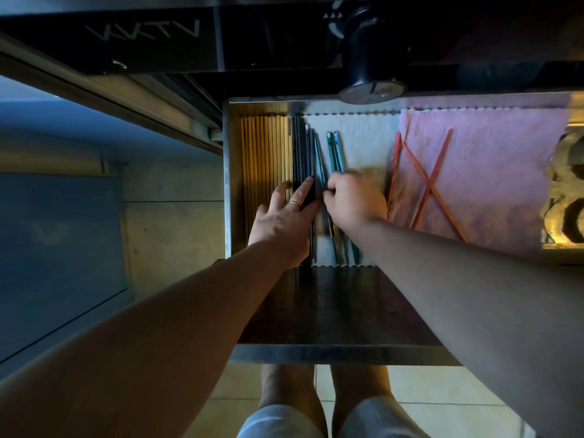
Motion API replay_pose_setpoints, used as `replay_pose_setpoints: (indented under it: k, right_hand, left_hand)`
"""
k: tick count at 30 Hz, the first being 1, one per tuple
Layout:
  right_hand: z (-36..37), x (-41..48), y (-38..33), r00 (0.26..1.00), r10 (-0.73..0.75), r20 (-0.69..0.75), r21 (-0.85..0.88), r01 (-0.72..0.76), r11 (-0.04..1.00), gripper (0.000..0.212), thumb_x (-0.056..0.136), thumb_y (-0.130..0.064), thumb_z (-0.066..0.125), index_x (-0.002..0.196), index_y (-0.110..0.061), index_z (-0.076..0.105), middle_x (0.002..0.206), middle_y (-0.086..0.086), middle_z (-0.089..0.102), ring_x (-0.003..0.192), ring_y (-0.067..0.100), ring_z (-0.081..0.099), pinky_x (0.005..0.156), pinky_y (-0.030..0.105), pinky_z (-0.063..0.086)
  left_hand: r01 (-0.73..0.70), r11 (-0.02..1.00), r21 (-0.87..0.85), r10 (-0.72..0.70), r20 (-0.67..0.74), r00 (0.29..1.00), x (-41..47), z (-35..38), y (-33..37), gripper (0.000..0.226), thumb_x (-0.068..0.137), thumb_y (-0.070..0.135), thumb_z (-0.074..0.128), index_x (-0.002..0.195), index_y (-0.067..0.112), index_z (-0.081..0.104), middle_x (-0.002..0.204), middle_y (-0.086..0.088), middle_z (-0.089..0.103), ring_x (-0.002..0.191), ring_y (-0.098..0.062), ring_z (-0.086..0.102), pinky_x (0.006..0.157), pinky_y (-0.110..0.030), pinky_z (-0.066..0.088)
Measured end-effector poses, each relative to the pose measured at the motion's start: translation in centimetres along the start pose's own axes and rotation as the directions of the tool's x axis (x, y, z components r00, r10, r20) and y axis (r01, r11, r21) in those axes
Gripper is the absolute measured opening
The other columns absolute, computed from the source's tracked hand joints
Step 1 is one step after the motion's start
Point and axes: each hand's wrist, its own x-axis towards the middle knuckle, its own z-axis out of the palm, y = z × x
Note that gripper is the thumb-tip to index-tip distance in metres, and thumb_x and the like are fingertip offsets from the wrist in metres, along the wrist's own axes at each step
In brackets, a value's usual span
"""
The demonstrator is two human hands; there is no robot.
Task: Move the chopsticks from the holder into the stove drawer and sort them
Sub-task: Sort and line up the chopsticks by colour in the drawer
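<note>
The open stove drawer holds sorted rows of chopsticks. Wooden chopsticks lie in a tight row along its left wall. Beside them lie dark grey chopsticks, and my left hand rests flat on these, fingers spread, with a ring on one finger. Teal chopsticks lie on a white cloth further right. My right hand pinches a teal chopstick near the dark ones. Three red chopsticks lie crossed on a pink cloth.
A black stove knob juts out above the drawer's back edge. The drawer's metal front rim is near my legs. Shiny metal items sit at the drawer's right end. Tiled floor lies below.
</note>
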Motion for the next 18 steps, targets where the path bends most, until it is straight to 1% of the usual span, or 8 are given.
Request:
replay_pose_setpoints:
  k: [2, 6, 11, 13, 15, 18]
  right_hand:
    - [0.2, 0.1, -0.3, 0.999, 0.037, 0.021, -0.027, -0.037, 0.999, 0.018, 0.093, -0.021, 0.055, 0.103, -0.011, 0.067, 0.104, 0.011, 0.065, 0.096, 0.033, 0.064, 0.079, 0.036, 0.053]
    - [0.2, 0.6, -1.3, 0.989, 0.148, 0.026, -0.065, -0.146, 0.987, 0.013, 0.091, -0.019, 0.058, 0.094, -0.010, 0.068, 0.095, 0.010, 0.068, 0.091, 0.032, 0.066, 0.071, 0.033, 0.050]
    - [-0.3, 0.4, -1.6, 0.965, 0.257, 0.045, 0.003, -0.257, 0.966, 0.024, 0.089, -0.027, 0.062, 0.104, -0.008, 0.065, 0.104, 0.010, 0.068, 0.098, 0.031, 0.065, 0.077, 0.034, 0.052]
    - [-0.1, 0.1, -1.5, 0.967, 0.249, 0.046, 0.022, -0.250, 0.968, 0.024, 0.088, -0.030, 0.062, 0.102, -0.010, 0.065, 0.101, 0.009, 0.068, 0.094, 0.029, 0.066, 0.074, 0.033, 0.052]
    - [0.2, -0.1, -1.4, 0.974, 0.222, 0.049, 0.005, -0.223, 0.975, 0.023, 0.088, -0.031, 0.062, 0.099, -0.011, 0.066, 0.097, 0.008, 0.068, 0.090, 0.028, 0.066, 0.073, 0.032, 0.053]
    - [0.4, -0.1, -1.3, 0.970, 0.235, 0.059, 0.013, -0.237, 0.972, 0.020, 0.090, -0.023, 0.060, 0.104, -0.009, 0.066, 0.104, 0.011, 0.068, 0.097, 0.030, 0.065, 0.078, 0.033, 0.052]
  left_hand:
    - [-0.012, 1.000, 0.005, 0.012, 0.011, 1.000, 0.0, -0.1, -0.2, 0.080, 0.092, 0.018, 0.051, 0.150, 0.050, 0.006, 0.160, 0.017, -0.022, 0.146, -0.028, -0.007, 0.109, -0.052, 0.030]
    - [-0.030, 1.000, 0.008, 0.029, 0.036, 0.999, -0.1, -0.3, -0.5, 0.082, 0.091, 0.016, 0.051, 0.150, 0.050, 0.006, 0.160, 0.016, -0.022, 0.147, -0.027, -0.009, 0.109, -0.054, 0.028]
    - [-0.029, 1.000, -0.005, 0.030, 0.056, 0.998, 0.0, -0.3, -0.5, 0.083, 0.090, 0.015, 0.052, 0.150, 0.051, 0.007, 0.159, 0.016, -0.024, 0.147, -0.027, -0.012, 0.110, -0.055, 0.025]
    - [-0.027, 1.000, -0.009, 0.028, 0.059, 0.998, 0.0, -0.3, -0.5, 0.082, 0.090, 0.015, 0.051, 0.150, 0.050, 0.007, 0.158, 0.017, -0.025, 0.147, -0.027, -0.013, 0.111, -0.055, 0.024]
    - [-0.027, 1.000, 0.000, 0.027, 0.061, 0.998, -0.1, -0.2, -0.5, 0.081, 0.091, 0.015, 0.051, 0.150, 0.050, 0.008, 0.158, 0.017, -0.027, 0.147, -0.027, -0.013, 0.111, -0.056, 0.023]
    - [-0.038, 0.999, 0.030, 0.036, 0.059, 0.998, -0.1, -0.2, -0.7, 0.082, 0.092, 0.016, 0.052, 0.151, 0.050, 0.005, 0.158, 0.015, -0.026, 0.147, -0.028, -0.013, 0.111, -0.057, 0.023]
